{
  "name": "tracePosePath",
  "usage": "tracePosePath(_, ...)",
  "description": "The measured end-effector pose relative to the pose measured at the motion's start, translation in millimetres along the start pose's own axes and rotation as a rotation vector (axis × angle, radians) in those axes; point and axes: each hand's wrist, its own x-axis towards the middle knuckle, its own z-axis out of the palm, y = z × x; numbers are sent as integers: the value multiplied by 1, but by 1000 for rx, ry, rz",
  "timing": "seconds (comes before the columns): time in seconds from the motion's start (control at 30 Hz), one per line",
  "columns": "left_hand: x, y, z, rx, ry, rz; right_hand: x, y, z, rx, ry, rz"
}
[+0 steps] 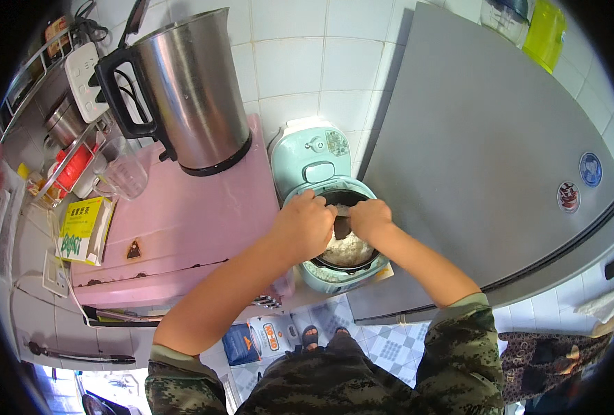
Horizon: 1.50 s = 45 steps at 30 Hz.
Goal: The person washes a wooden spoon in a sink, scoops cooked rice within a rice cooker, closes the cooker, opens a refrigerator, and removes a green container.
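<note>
A light green rice cooker (325,285) stands with its lid (312,150) raised at the back. Its dark inner pot (338,196) holds white cooked rice (346,252). My left hand (307,223) is curled over the pot's left side, and my right hand (372,220) is curled over its right side. Between my fingers shows a short greyish piece of a utensil (342,210), with a dark part pointing down at the rice. Both hands appear to grip it, though my fingers hide most of it and its exact kind is unclear.
Left of the cooker, a steel jug with a black handle (193,93) stands on a pink surface (208,207), near a clear measuring jug (122,168) and a yellow-green box (86,231). A grey refrigerator (473,155) closes off the right. Below, a bag (270,337) lies on the floor.
</note>
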Motion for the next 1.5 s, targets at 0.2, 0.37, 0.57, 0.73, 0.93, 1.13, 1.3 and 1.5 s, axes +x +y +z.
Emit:
tracePosePath(0.2,1,-5,2,-8,-31,-7,-7,-13,22,-11,74,-183)
tracePosePath(0.37,1,-6,0,-51,-47,-18,-36,1,3,-16,93,-151)
tracePosePath(0.57,2,-6,3,-39,-47,-60,-44,9,-10,-101,436,-216)
tracePosePath(0.73,5,-4,-1,-45,-52,-77,-48,-7,16,-63,186,-388)
tracePosePath(0.93,17,12,-24,-5,-259,-128,-55,3,11,76,131,-428)
tracePosePath(1.13,43,8,-4,-80,-280,-132,-39,13,-12,202,399,-387)
tracePosePath(1.3,43,-11,17,-48,-273,-177,-44,-3,9,122,148,-414)
tracePosePath(1.5,49,-8,14,-116,-349,-148,-63,4,-1,154,30,-476)
